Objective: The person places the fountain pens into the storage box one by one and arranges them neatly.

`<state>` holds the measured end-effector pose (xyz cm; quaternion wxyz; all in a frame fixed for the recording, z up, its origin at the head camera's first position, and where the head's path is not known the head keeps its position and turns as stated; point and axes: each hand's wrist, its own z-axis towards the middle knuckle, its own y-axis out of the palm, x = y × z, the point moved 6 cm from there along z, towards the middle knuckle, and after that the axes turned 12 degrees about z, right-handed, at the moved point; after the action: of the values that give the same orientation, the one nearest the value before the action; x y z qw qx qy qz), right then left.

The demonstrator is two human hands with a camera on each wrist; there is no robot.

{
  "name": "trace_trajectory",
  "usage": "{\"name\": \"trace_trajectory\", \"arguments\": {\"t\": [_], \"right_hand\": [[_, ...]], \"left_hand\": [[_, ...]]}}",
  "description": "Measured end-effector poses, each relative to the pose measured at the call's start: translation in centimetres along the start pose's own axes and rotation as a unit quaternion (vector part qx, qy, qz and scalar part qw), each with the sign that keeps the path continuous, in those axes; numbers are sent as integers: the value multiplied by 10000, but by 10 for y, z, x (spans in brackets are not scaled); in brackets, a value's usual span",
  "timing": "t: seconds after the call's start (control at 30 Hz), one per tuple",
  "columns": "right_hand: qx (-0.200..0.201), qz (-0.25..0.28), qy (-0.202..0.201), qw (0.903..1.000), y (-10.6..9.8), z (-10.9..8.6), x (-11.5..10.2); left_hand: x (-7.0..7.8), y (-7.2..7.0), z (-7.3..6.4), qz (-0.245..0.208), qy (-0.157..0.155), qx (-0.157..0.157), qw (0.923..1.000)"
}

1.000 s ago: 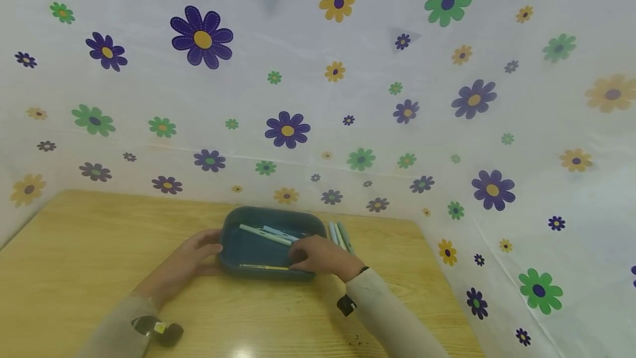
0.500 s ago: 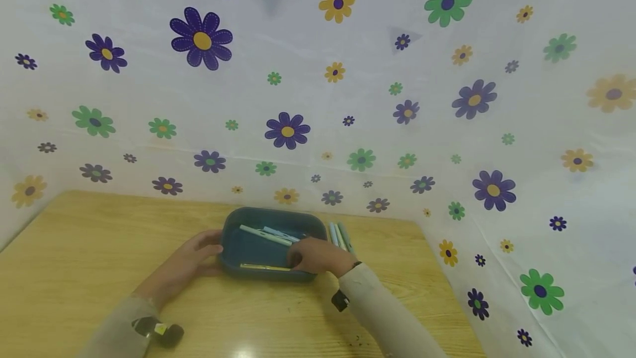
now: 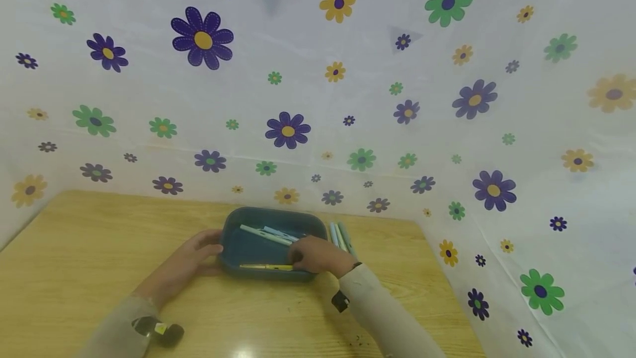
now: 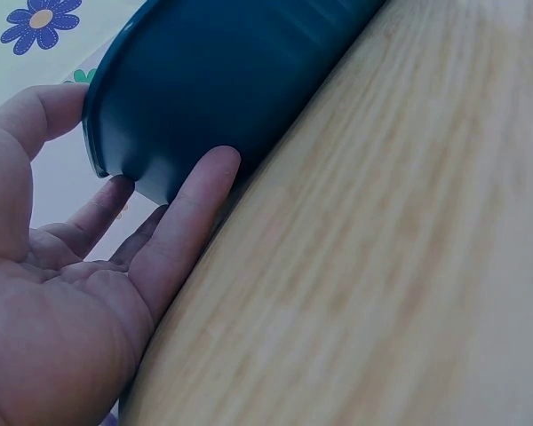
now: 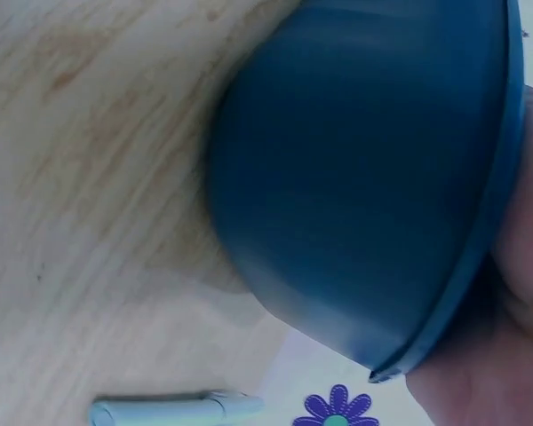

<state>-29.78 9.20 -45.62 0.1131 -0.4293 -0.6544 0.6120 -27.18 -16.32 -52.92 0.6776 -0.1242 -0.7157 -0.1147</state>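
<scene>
A dark blue plastic bin [image 3: 248,245] stands on the wooden table. My left hand [image 3: 196,256] touches its left end. In the left wrist view the thumb reaches the rim and the extended fingers [image 4: 200,191] lie against the outer wall. My right hand [image 3: 318,256] reaches over the right end into the bin, fingers bent down beside the right end of a slim yellow pen [image 3: 265,267]. Its fingertips are hidden, so I cannot tell whether they pinch the pen. Behind that hand lie a pale green pen [image 3: 265,235] and light blue pens [image 3: 280,233], partly covered.
Right of the bin, several pale blue and green pens [image 3: 343,236] lie side by side on the table [image 3: 124,225]. One light blue pen [image 5: 173,410] shows in the right wrist view. A flower-printed white sheet [image 3: 248,93] hangs behind and to the right.
My right hand has shifted slightly left inside the bin, its fingers bending more near the yellow pen's end. More of that pen's right part shows. The left hand has not moved.
</scene>
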Motion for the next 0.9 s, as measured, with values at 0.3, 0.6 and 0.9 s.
{"name": "trace_trajectory", "arguments": {"t": [0.3, 0.6, 0.9], "right_hand": [[33, -527, -10, 9986, -7, -10, -5], [204, -341, -98, 9992, -4, -4, 3], [934, 806, -373, 9917, -3, -5, 13]], "left_hand": [[3, 1, -2, 52, -100, 29, 9999], [-1, 0, -2, 122, -187, 42, 9997], [-1, 1, -1, 243, -150, -24, 9996]]}}
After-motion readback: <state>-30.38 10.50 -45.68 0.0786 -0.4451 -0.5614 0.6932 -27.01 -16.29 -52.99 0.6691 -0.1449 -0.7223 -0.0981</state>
